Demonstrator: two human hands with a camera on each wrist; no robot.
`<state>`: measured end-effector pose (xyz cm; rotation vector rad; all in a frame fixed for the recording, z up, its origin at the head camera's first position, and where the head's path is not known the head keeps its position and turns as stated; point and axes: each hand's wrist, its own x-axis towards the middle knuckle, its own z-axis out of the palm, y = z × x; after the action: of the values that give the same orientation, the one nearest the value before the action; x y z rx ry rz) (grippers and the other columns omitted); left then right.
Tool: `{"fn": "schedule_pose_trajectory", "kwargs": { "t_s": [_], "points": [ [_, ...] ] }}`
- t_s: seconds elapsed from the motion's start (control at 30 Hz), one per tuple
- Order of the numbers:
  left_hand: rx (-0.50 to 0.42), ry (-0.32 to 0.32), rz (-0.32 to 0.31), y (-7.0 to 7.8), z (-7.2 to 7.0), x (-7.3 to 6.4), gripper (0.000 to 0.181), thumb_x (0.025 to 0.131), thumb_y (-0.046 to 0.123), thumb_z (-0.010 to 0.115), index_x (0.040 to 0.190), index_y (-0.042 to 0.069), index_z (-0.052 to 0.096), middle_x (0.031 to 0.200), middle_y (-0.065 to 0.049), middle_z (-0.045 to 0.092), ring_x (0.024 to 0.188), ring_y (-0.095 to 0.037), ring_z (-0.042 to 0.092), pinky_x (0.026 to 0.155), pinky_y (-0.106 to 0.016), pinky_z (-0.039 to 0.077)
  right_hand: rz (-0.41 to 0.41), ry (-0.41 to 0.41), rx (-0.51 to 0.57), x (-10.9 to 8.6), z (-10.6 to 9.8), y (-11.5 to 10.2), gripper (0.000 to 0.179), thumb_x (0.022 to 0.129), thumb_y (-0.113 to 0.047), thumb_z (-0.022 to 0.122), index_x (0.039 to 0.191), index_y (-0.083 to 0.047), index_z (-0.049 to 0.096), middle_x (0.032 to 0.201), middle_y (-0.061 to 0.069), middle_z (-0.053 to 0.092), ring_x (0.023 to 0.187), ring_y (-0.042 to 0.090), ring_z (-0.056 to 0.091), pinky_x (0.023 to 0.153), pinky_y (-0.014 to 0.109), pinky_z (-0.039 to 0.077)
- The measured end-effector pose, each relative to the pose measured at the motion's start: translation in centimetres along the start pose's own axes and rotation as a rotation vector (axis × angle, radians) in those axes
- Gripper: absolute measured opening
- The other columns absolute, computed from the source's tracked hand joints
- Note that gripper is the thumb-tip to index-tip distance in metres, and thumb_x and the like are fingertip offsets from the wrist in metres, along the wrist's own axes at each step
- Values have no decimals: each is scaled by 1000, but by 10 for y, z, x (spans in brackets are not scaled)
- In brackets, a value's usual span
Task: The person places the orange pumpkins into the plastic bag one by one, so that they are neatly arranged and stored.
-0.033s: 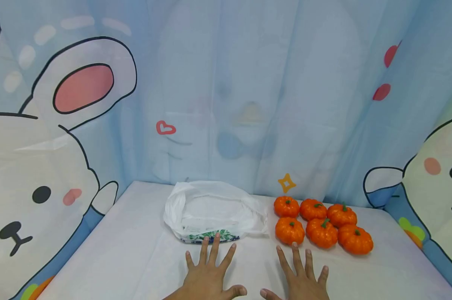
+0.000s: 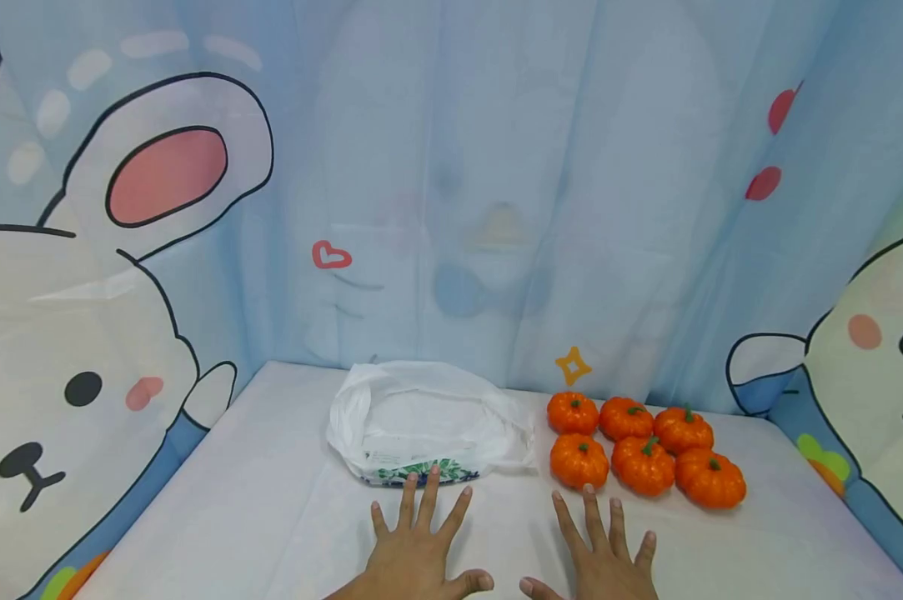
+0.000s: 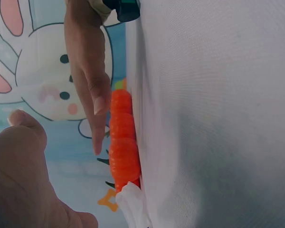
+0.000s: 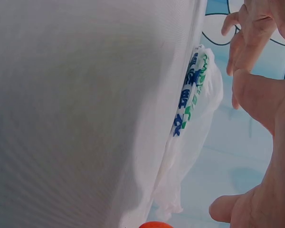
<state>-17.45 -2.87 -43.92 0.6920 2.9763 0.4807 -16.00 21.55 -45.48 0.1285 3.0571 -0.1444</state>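
In the head view my left hand (image 2: 412,560) is held palm down with fingers spread, its fingertips overlapping the near edge of a white plastic bag (image 2: 428,417). The bag lies flattened on the table, with green and blue print along its front. My right hand (image 2: 607,565), fingers also spread, is just in front of several small orange pumpkins (image 2: 644,467) with green stems, standing in two rows. Both wrist views show the hands raised off the table, holding nothing. The printed bag (image 4: 199,109) appears beyond the right hand (image 4: 268,142).
A white cloth covers the table (image 2: 218,508). Behind it and at both sides hangs a light blue curtain (image 2: 436,167) printed with cartoon rabbits. The pumpkins stand close together near the back edge, right of the bag.
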Motion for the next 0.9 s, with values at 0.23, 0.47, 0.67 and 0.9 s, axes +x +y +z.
{"fn": "schedule_pose_trajectory", "kwargs": {
  "t_s": [0.23,0.47,0.67,0.9],
  "points": [
    [-6,11,-2,-1,1,2,82,88,73,47,157,34,23,167,-15,6,150,-48,9,95,-88,20,-17,7,-2,1,-1,-1,122,61,-97,45,154,-19,32,162,25,17,142,61,8,100,84,-2],
    [24,66,37,-10,-10,8,82,90,76,34,157,30,25,165,-17,14,149,-47,14,101,-84,21,-37,6,27,3,-10,2,121,63,-94,48,155,-17,31,161,28,17,142,61,7,99,84,-1],
    [-96,473,50,-58,-44,33,41,100,43,50,126,17,66,138,-11,60,137,-40,45,107,-77,24,-29,15,105,14,-41,26,120,72,-88,48,157,-9,19,159,34,7,140,64,2,96,83,-5],
    [-820,652,-63,-159,-50,66,28,101,13,52,126,7,63,146,-13,52,146,-32,34,120,-59,21,81,244,295,34,-82,109,102,93,-69,43,157,-4,0,156,38,-1,139,63,-8,100,83,2]
  ]
}}
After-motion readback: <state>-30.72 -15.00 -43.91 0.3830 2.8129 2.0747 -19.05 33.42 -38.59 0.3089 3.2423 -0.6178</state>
